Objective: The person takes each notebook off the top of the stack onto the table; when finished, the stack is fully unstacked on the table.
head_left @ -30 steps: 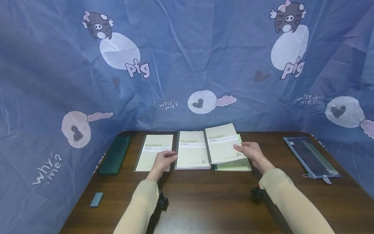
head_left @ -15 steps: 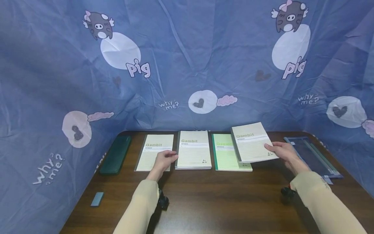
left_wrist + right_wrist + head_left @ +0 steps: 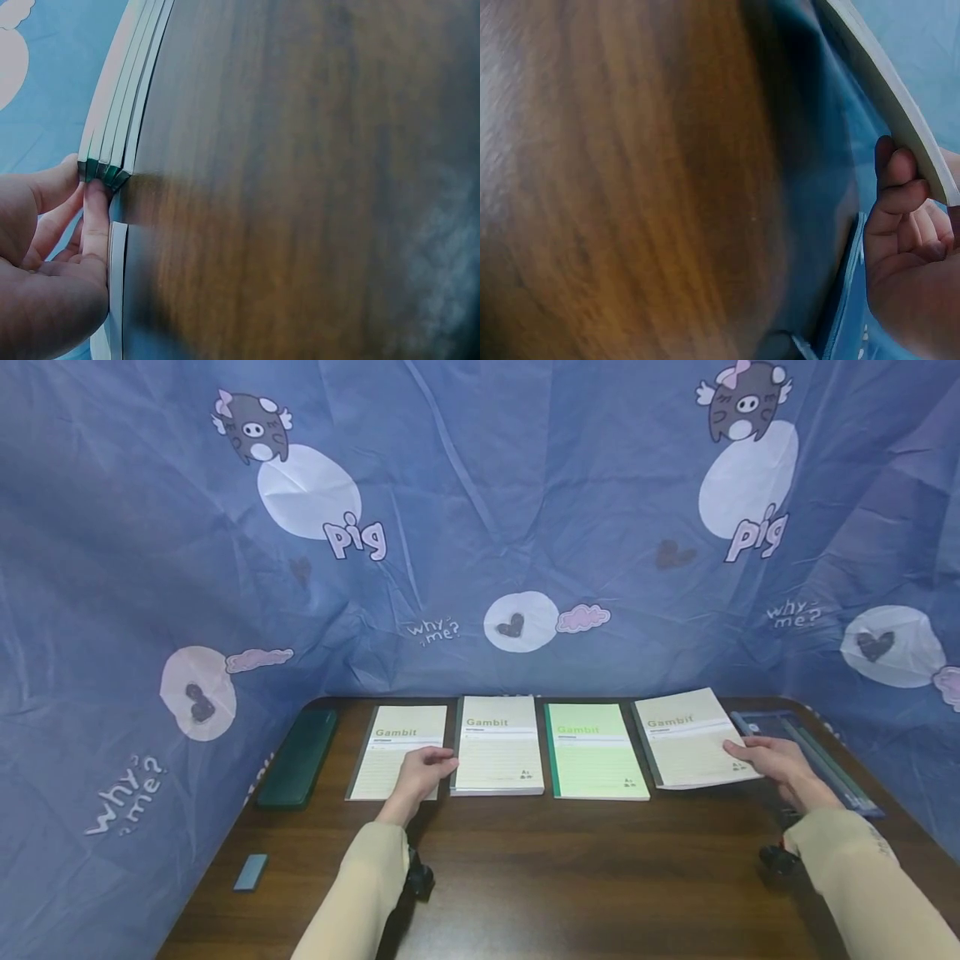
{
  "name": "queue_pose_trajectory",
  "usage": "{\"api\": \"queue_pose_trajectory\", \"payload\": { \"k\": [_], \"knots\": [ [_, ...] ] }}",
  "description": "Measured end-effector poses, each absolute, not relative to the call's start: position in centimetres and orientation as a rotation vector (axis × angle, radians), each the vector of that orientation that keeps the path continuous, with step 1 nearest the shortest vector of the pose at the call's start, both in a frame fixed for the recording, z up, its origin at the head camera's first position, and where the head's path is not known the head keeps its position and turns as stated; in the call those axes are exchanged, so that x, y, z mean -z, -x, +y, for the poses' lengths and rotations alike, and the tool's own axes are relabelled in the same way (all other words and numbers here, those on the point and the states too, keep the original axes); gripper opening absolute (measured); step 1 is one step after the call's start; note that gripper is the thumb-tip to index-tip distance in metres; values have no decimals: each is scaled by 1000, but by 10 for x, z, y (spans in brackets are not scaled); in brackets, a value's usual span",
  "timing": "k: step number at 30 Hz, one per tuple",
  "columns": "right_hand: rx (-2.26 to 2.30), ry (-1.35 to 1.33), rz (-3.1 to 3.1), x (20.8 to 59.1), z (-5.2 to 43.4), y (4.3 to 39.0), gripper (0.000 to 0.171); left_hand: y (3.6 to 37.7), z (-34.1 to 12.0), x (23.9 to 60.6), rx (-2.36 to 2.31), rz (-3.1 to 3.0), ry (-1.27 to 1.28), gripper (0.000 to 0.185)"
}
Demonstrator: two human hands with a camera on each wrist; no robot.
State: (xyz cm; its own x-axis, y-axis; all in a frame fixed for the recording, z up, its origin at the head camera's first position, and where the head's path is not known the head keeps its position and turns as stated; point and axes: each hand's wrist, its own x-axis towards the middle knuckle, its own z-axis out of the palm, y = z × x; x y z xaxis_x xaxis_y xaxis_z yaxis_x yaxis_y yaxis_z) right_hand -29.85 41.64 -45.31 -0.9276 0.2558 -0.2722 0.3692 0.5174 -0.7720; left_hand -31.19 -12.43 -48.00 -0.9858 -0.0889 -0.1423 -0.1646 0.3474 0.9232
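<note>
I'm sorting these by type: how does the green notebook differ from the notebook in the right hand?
The green notebook has a bright green cover; the held notebook is cream with a grey spine. The green one lies flat and untouched on the table; the held one is pinched at its right edge by the right hand and sits tilted, overlapping the blue pouch. Both read "Gambit" and look the same size.

Four "Gambit" notebooks lie in a row along the far edge of the tabletop (image 3: 525,860): a cream notebook (image 3: 397,750) at far left, a thicker cream stack (image 3: 497,752) just beside it, a green notebook (image 3: 596,750), then a cream one at far right (image 3: 686,737). The left hand (image 3: 420,772) rests on the far-left notebook, its fingertips against the stack's near corner. The right hand (image 3: 776,760) grips the rightmost notebook at its right edge, that edge tilted up and overlapping a blue pouch (image 3: 832,758).
</note>
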Motion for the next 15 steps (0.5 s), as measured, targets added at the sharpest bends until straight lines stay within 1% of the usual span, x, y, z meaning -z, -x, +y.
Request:
{"api": "queue_pose_trajectory", "payload": {
  "k": [2,5,11,15],
  "knots": [
    [1345,-539,2638,456,417,298,105,312,-125,480,-1733,2526,243,34],
    [1311,-566,2689,460,416,299,96,312,-125,480,-1725,2524,251,34],
    [1144,-591,2928,464,406,298,66,311,-124,479,-1714,2523,244,34],
    [921,-542,3093,464,400,296,54,310,-123,478,-1714,2519,245,34]
  ]
}}
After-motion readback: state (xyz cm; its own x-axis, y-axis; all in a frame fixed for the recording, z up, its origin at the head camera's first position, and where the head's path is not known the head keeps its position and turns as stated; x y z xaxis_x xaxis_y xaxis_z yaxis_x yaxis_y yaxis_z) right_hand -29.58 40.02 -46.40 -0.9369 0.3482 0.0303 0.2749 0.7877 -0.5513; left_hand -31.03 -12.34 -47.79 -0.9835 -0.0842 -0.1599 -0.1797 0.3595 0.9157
